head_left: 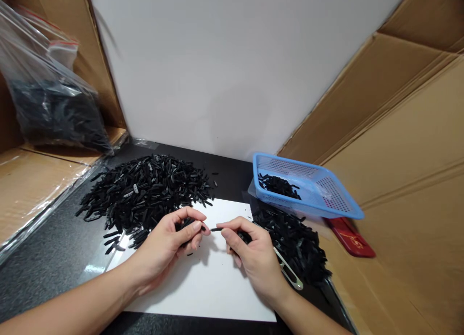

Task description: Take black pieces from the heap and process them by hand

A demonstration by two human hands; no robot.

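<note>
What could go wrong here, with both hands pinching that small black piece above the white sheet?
The small black piece is held only at the fingertips of the left hand and right hand; a slip might drop it among the loose piles. The right hand's wrist sits by the metal tweezers and could nudge them.

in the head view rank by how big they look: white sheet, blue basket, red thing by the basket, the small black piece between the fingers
1. white sheet
2. blue basket, farther off, so unsure
3. red thing
4. black piece, pinched between left hand and right hand
</note>
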